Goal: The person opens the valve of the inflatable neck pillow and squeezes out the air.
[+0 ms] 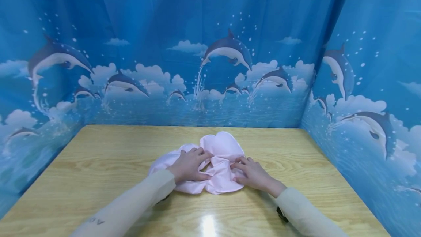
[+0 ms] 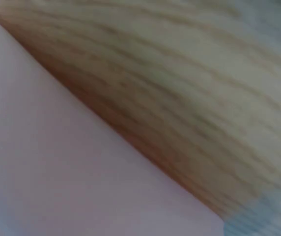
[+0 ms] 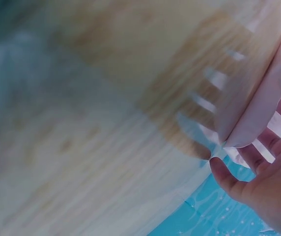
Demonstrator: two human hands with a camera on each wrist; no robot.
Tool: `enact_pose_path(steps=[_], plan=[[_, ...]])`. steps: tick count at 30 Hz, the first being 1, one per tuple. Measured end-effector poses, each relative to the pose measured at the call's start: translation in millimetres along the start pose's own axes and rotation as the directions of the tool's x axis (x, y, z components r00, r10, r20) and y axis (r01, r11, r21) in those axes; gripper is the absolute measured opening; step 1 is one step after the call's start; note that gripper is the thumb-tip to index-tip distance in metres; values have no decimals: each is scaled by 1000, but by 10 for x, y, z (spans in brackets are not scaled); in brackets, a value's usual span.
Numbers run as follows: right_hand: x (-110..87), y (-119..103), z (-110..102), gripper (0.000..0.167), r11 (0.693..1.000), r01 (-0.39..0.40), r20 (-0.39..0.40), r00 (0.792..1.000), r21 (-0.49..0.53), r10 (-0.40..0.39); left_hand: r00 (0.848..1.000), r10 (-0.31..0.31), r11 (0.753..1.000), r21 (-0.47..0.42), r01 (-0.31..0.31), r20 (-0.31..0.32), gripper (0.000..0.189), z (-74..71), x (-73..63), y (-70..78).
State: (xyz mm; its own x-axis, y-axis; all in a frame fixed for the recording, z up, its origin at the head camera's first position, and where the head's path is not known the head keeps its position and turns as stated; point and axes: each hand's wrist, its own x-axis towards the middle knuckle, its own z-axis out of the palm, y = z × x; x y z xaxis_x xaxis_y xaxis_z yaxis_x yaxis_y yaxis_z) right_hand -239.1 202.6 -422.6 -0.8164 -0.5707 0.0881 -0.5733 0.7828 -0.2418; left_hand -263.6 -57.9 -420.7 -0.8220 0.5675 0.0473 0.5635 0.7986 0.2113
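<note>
A pale pink piece of fabric lies bunched on the wooden table in the head view, with rounded lobes and folds. My left hand rests on its left part, fingers spread, beside a small gap where wood shows through. At its right edge my right hand touches the folds with loosely bent fingers. Up close in the right wrist view, the right hand has thumb and fingers apart next to the fabric's edge. Only smooth pink fabric and wood fill the left wrist view; the left hand is hidden there.
The wood-grain table carries the fabric near its middle. Blue curtains printed with dolphins and clouds enclose the back and both sides. A bright light reflection shows on the near tabletop.
</note>
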Motion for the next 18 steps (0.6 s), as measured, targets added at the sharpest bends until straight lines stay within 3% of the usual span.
enact_pose_path(steps=[8,18], plan=[[8,12,13,35,1000,29,-12,999,-4,-29,998,-50,999,1,50,-24,68,25,-27,41],[5,4,7,36,1000,11,19,1000,16,-11,994,-111,994,-17,111,-5,67,8,-84,112]])
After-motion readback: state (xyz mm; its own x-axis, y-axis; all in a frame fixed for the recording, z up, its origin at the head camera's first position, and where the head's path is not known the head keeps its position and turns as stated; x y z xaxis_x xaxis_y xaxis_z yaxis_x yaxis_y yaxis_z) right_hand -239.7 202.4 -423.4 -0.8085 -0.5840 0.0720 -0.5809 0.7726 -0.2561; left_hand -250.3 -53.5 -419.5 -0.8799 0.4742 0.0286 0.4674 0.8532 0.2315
